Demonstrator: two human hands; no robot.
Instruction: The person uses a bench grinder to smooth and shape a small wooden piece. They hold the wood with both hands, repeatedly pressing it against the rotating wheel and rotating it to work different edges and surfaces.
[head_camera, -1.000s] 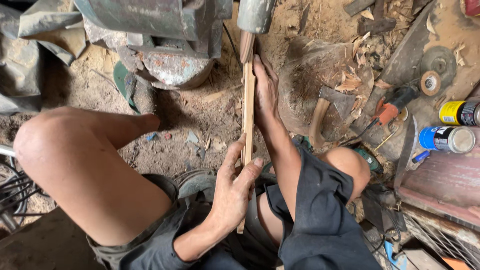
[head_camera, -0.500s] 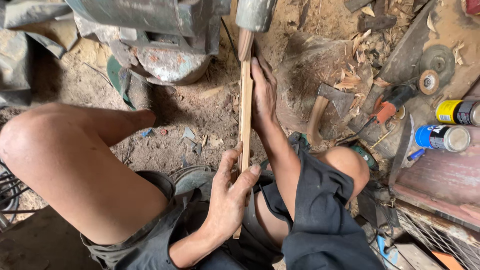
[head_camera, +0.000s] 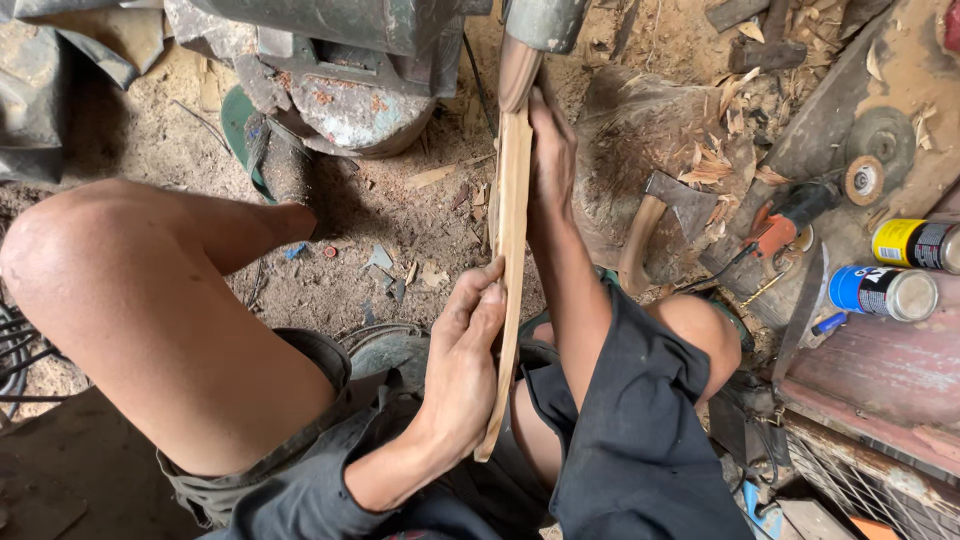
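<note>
I sit on the dirt floor with a long thin wooden stick (head_camera: 511, 230) held lengthwise in front of me. My left hand (head_camera: 462, 355) grips its near end, close to my lap. My right hand (head_camera: 548, 150) lies along its far part, fingers stretched toward the tip. The stick's far tip meets a grey metal cylinder (head_camera: 543, 22) at the top edge of the view. Both my bare knees frame the stick, left knee (head_camera: 70, 260) raised high.
A hatchet (head_camera: 655, 215) with a wooden handle lies right of my arm among wood shavings. Farther right are an orange power tool (head_camera: 790, 215), a grinding disc (head_camera: 880, 135) and two spray cans (head_camera: 885, 292). A rusty metal machine base (head_camera: 340, 90) stands ahead left.
The view has shifted slightly, and the stick sits a little more to the right in my hands. My grip on it stays the same.
</note>
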